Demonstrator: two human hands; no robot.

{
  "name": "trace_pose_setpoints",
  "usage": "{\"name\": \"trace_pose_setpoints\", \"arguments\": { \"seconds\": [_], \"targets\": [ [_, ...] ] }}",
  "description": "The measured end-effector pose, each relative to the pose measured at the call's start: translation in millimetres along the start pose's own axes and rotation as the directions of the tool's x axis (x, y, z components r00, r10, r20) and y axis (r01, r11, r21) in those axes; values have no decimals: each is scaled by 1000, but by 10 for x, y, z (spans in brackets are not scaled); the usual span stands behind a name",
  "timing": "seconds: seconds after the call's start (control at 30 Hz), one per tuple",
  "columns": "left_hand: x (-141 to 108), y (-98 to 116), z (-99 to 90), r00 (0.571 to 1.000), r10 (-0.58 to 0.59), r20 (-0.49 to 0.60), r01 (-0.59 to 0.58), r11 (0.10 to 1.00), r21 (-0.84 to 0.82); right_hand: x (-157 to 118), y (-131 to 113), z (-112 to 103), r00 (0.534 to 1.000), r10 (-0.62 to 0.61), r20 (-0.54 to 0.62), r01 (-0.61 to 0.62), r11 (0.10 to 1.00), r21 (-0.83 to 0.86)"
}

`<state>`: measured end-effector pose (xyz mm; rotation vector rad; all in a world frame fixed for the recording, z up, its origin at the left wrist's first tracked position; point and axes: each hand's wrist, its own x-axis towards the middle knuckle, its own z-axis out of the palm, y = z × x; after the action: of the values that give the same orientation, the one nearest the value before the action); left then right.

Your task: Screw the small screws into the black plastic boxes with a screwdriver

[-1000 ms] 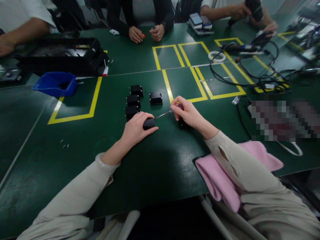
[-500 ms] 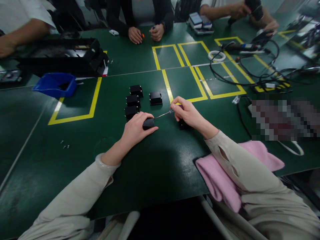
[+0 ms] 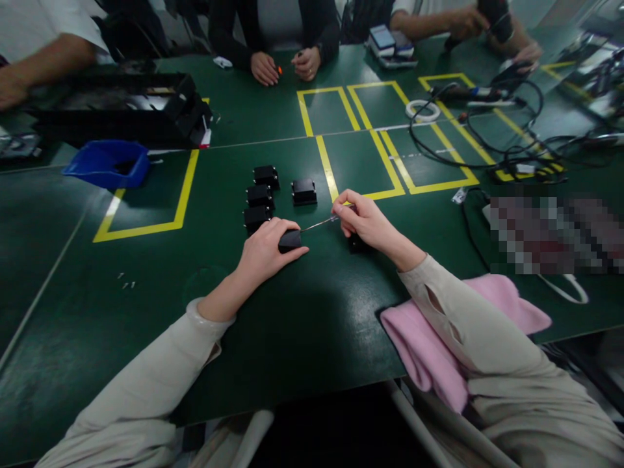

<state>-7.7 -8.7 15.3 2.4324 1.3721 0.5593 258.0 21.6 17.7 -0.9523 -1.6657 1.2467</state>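
My left hand [image 3: 266,250] grips a small black block [image 3: 291,241] on the green table, thumb along its near side and fingers over its far side. A screwdriver [image 3: 319,225] is held in my right hand [image 3: 358,218], its thin metal shaft pointing left so that the tip meets the block's right upper edge. Most of its handle is hidden by my fingers. Beneath my right hand lies another black block [image 3: 357,244], partly covered. Just beyond my left hand stand several similar blocks with silver screw ends, among them one black block [image 3: 304,191] set apart to the right.
Small screws [image 3: 127,284] lie at the left, below a blue bin [image 3: 110,164]. A long black tray [image 3: 117,107] is behind it. A pink cloth [image 3: 429,344] sits under my right forearm. Cables [image 3: 468,153] tangle at the right. Co-workers' hands [image 3: 285,67] rest across the table.
Both hands, the block and the screwdriver stay practically where they were. The view has shifted very slightly.
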Motion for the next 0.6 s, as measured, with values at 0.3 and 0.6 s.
{"name": "trace_pose_setpoints", "arguments": {
  "seconds": [0.3,0.6],
  "targets": [
    [3,-23,7,1000,4,-6,-4,1000,-10,4,7,4,1000,-22,15,22,999,31],
    [4,-27,7,1000,10,-7,-10,1000,-16,1,-10,-17,999,-46,24,46,999,-22]
  ]
}}
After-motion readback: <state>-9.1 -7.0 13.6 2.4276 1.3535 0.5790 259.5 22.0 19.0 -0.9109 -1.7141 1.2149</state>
